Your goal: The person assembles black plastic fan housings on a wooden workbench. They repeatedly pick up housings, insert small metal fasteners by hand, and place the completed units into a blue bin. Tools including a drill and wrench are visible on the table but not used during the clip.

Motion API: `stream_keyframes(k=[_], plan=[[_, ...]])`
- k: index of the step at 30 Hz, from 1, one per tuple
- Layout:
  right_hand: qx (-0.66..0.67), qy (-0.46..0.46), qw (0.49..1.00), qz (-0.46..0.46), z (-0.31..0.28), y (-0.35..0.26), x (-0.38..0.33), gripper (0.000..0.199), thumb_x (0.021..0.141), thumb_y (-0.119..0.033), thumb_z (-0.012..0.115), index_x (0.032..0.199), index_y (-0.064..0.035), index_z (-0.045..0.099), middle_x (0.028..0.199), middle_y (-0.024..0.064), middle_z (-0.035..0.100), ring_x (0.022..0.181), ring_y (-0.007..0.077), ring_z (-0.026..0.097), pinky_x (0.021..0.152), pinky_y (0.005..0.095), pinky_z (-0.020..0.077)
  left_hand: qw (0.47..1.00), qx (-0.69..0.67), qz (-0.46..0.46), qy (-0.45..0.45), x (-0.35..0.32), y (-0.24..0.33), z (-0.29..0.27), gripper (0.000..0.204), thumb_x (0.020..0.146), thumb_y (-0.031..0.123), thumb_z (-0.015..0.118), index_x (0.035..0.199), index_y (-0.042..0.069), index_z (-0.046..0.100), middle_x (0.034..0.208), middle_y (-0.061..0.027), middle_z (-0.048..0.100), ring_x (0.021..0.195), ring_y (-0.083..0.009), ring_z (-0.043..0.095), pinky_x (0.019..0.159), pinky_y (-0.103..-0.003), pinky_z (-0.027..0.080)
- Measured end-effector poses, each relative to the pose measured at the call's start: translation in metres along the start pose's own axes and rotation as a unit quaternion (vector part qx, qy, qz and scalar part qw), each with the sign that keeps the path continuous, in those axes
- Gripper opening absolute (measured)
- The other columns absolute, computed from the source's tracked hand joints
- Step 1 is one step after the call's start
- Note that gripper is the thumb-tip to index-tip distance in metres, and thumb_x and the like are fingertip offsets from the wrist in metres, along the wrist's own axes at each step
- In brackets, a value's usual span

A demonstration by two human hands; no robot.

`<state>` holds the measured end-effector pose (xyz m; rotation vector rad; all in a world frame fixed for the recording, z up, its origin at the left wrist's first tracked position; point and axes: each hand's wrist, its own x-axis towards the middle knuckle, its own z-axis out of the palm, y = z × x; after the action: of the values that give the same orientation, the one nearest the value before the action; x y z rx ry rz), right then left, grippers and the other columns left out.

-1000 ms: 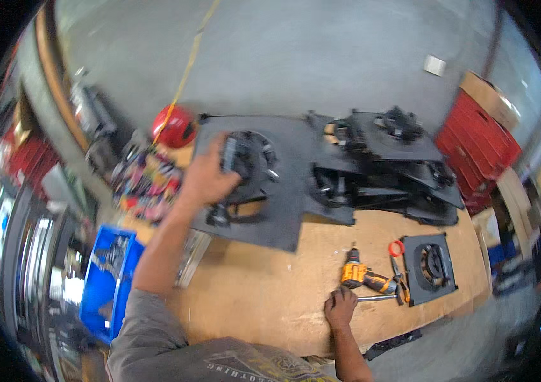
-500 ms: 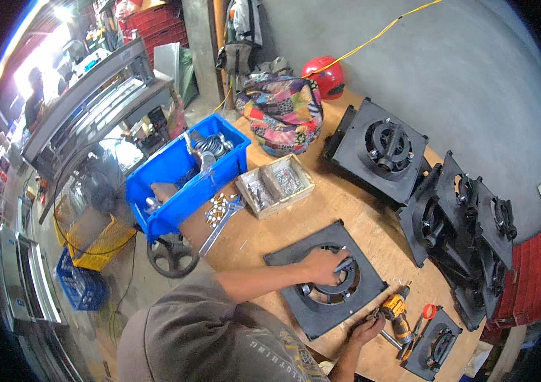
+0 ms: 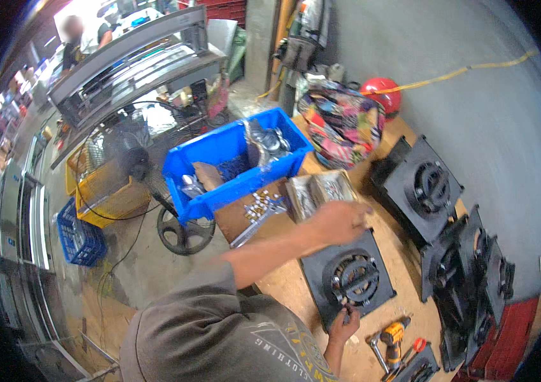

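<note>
A square black panel [image 3: 321, 270] lies on the wooden table in front of me, with a round slotted ring and crossbar [image 3: 356, 280] in its middle. My left hand [image 3: 345, 223] reaches over the panel's far edge, just short of the divided box of screws. Its fingers look curled but are blurred, and whatever they may hold is hidden. At the ring's near edge, my right hand [image 3: 344, 325] has thumb and fingers pinched together; anything between them is too small to make out. A yellow and black power drill [image 3: 395, 334] lies right of that hand, beside a metal wrench [image 3: 378, 354].
A blue bin [image 3: 197, 202] of metal parts stands at the far left, with small white and brass-coloured pieces [image 3: 264, 205] near it. The divided box [image 3: 327, 188] is beyond the panel. More black panels [image 3: 426, 191] are stacked at right. A patchwork bag [image 3: 347, 127] sits behind.
My left hand has left the ring and moved outward past the panel's far edge. My right hand has moved from beside the drill to the ring's near edge. The view has shifted.
</note>
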<state>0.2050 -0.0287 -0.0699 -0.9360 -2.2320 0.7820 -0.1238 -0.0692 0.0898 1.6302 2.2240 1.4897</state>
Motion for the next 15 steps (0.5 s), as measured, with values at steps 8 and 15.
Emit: stream_keyframes(k=[8, 15], plan=[[-0.074, 0.099, 0.992, 0.029, 0.039, -0.055, 0.087, 0.033, 0.087, -0.011, 0.062, 0.116, 0.0031, 0.060, 0.115, 0.0226, 0.059, 0.110, 0.0416, 0.055, 0.096, 0.0498, 0.0428, 0.898, 0.337, -0.280, -0.043, -0.054, -0.218, -0.258, 0.023, 0.078, 0.014, 0.064, 0.099, 0.006, 0.071, 0.096, -0.0204, 0.071, 0.090, -0.0395, 0.068, 0.079, -0.050, 0.055], [-0.065, -0.072, 0.991, 0.092, 0.103, -0.076, 0.136, 0.032, 0.086, -0.011, 0.065, 0.113, 0.0061, 0.061, 0.115, 0.0252, 0.061, 0.108, 0.0411, 0.058, 0.093, 0.0455, 0.0471, 0.843, 0.312, -0.313, -0.305, -0.109, -0.283, -0.197, 0.023, 0.079, 0.009, 0.063, 0.098, 0.002, 0.073, 0.095, -0.0216, 0.072, 0.089, -0.0385, 0.071, 0.075, -0.049, 0.057]])
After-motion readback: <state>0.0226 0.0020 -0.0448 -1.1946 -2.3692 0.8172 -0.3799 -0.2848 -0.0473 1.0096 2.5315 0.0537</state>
